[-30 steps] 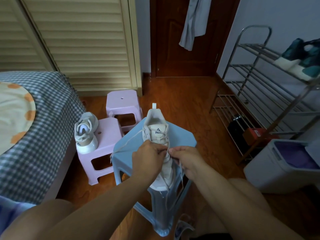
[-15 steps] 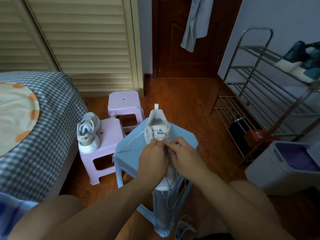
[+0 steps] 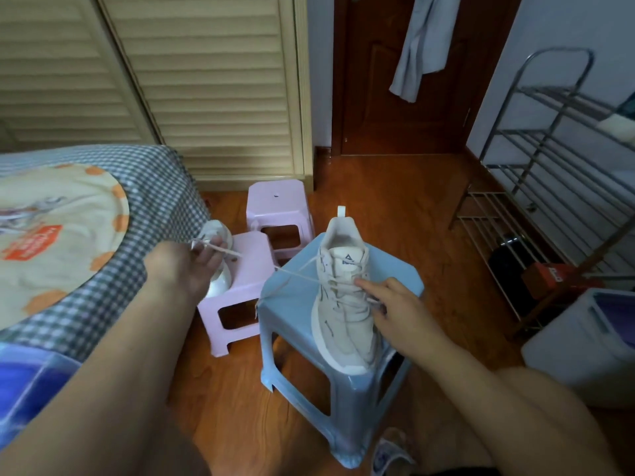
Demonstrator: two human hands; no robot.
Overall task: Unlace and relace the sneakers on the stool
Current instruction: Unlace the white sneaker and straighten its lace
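A white sneaker lies on the blue stool, heel far and toe near, its long axis running away from the person. The right hand rests at the eyelets on the shoe's right side, forefinger out on the lacing and other fingers seemingly pinching a strand, while the left hand grips the lace drawn taut far out to the left, over the second sneaker on the pink stool. The right hand is nearer the eyelets; the lace likely must travel back rightward across the tongue.
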